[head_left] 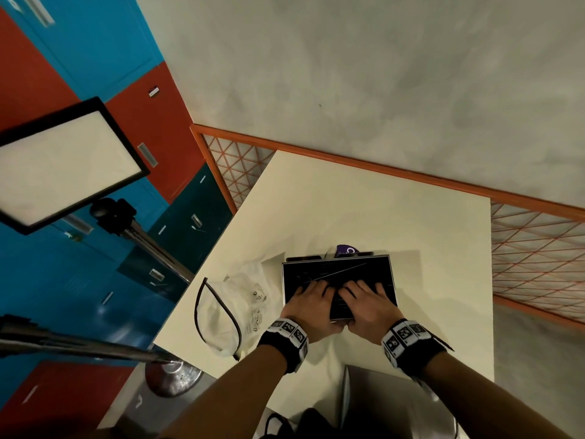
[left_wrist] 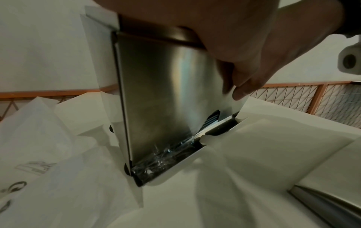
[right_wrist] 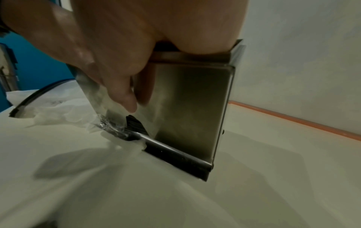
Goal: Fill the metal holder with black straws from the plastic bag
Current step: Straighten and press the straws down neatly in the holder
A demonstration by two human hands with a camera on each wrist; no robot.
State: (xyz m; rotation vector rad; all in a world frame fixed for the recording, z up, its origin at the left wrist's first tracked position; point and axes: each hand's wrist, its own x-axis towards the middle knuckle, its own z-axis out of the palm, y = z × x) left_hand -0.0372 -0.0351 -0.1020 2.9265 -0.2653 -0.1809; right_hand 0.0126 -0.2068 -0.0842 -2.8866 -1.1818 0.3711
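The metal holder (head_left: 392, 280) stands open-topped on the cream table (head_left: 411, 223), packed with black straws (head_left: 332, 270). My left hand (head_left: 308, 299) and right hand (head_left: 367, 299) lie side by side over its near rim, fingers flat on the straws. Both thumbs rest on the steel front (left_wrist: 166, 92) (right_wrist: 191, 108). In the slot at the foot of the front, film-wrapped straws (left_wrist: 162, 157) (right_wrist: 115, 128) show beside a black knob (right_wrist: 134, 123). The plastic bag (head_left: 228, 305) lies crumpled left of the holder, its black-rimmed mouth open; I cannot tell what is inside.
A grey metal piece (head_left: 395, 400) lies at the table's near edge. A purple object (head_left: 346, 250) sits behind the holder. A light panel (head_left: 63, 166) on a stand with a round base (head_left: 172, 378) is on the left. Orange mesh railing (head_left: 538, 255) borders the table.
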